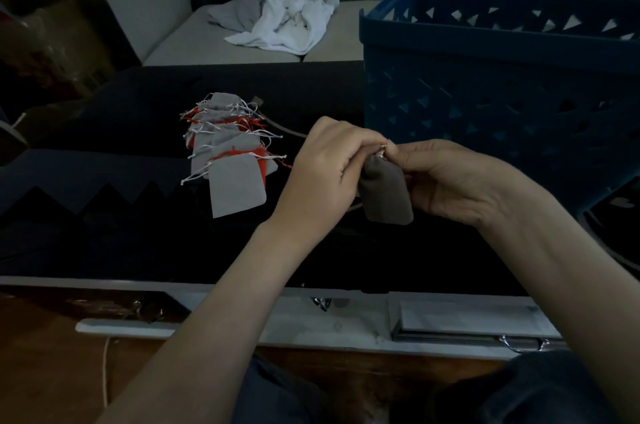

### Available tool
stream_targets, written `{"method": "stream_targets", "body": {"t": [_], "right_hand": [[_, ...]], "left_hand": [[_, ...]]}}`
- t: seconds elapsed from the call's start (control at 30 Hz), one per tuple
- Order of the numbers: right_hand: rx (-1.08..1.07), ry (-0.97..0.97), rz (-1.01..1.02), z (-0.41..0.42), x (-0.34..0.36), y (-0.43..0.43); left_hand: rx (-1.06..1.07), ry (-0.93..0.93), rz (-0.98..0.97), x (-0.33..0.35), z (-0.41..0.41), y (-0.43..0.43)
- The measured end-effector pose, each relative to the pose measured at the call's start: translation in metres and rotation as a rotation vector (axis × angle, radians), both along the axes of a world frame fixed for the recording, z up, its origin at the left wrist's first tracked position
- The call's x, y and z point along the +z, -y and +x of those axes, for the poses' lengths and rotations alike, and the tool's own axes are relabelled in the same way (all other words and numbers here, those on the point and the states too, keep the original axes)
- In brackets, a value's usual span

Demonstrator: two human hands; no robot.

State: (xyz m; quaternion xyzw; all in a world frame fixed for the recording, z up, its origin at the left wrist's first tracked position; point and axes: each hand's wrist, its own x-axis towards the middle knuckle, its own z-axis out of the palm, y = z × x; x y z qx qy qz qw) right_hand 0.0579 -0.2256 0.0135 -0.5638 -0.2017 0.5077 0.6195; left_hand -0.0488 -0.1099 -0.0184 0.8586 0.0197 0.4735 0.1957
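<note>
Head view: one dark table [104,215] is being backed by a pale sofa [166,7] at top, one blue basket [485,94] upper right. One grey pouch [386,195] is being pinched mid-frame by left hand [325,170] and right hand [450,177]; perhaps seven piled pouches [228,146] are lying centre-left.

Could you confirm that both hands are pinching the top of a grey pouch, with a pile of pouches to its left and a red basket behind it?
No: the head view shows the basket is blue, not red. The rest holds: the left hand and right hand pinch the top of the grey pouch, and the pile of pouches lies to its left.
</note>
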Motion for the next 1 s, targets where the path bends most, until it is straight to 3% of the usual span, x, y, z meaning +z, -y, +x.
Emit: {"method": "stream_targets", "body": {"t": [0.27, 0.5, 0.63, 1.0], "right_hand": [[0.072, 0.271, 0.030, 0.001, 0.002, 0.002], [0.004, 0.840, -0.095, 0.000, -0.001, 0.002], [-0.050, 1.169, -0.141, -0.001, -0.005, 0.001], [-0.080, 1.376, -0.091, -0.001, -0.004, -0.001]], "left_hand": [[0.006, -0.047, 0.032, -0.002, -0.002, -0.004], [-0.047, -0.240, -0.545, 0.004, -0.005, 0.007], [-0.048, -0.331, -0.704, 0.003, -0.003, 0.004], [-0.188, -0.284, -0.932, 0.001, -0.003, 0.006]]}}
